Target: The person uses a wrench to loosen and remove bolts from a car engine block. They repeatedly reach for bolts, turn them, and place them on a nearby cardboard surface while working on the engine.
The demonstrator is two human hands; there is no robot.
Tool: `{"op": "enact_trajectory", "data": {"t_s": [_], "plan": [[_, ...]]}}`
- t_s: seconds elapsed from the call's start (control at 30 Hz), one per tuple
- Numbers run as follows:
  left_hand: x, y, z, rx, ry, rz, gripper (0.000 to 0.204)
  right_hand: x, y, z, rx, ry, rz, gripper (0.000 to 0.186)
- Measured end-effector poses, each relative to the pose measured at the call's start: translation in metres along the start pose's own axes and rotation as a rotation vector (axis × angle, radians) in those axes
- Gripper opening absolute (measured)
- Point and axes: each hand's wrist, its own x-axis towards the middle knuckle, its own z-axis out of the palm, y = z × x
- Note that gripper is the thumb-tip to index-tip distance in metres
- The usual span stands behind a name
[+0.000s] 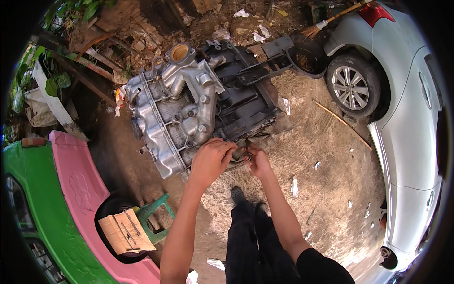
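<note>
Engine [206,111], one; our left hand [215,154] and right hand [257,162] at its near edge; grip: contents we cannot tell; a slip could scrape knuckles.

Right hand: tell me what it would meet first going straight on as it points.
The right hand would probably meet the near, dark side of the engine first, though depth there is unclear.

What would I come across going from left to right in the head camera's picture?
Green-and-pink vehicle → green stool → the person's left hand → their right hand → white scrap on the ground → silver car.
</note>
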Motion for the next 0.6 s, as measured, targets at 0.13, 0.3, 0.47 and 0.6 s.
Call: {"op": "enact_trajectory", "data": {"t_s": [0.13, 0.3, 0.47, 0.6], "plan": [[0.000, 0.000, -0.001, -0.002, -0.019, -0.018, 0.018, 0.008, -0.027, -0.018, 0.076, 0.005, 0.077, 0.025], [0.000, 0.000, 0.000, -0.010, 0.045, 0.026, 0.017, 0.024, -0.050, -0.032, 0.549, -0.172, 0.323, 0.017], [0.000, 0.000, 0.001, -0.001, 0.060, 0.037, 0.017, 0.026, -0.052, -0.027, 0.591, -0.164, 0.310, 0.024], [0.000, -0.002, 0.003, -0.003, 0.065, 0.051, 0.017, 0.022, -0.046, -0.016, 0.332, -0.098, 0.195, 0.018]]}}
